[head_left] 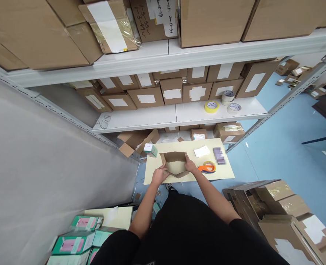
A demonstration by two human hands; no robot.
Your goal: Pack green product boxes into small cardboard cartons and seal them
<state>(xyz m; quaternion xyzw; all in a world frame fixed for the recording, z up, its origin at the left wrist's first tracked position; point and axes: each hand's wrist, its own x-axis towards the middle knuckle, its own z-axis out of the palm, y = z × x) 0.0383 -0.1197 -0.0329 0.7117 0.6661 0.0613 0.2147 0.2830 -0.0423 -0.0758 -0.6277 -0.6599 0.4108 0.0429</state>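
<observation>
A small brown cardboard box (175, 157) stands unfolded on the pale yellow table (223, 173), its middle open so the tabletop shows through. My left hand (160, 174) grips its near left side, fingers closed on the cardboard. On the right side of the box my right hand (190, 164) is closed on the wall. Just right of that hand lies an orange tape dispenser (207, 168) with a roll of tape. A small white and green box (150, 149) sits at the table's left corner. White paper labels (202, 151) lie behind the right hand.
A blurred purple item (219, 155) lies at the table's right. Shelves (141, 119) ahead hold several cartons, with a yellow tape roll (211, 106) and white rolls. An open carton (135, 141) is behind the table's left. Green boxes (69, 244) and cartons (279, 209) flank me.
</observation>
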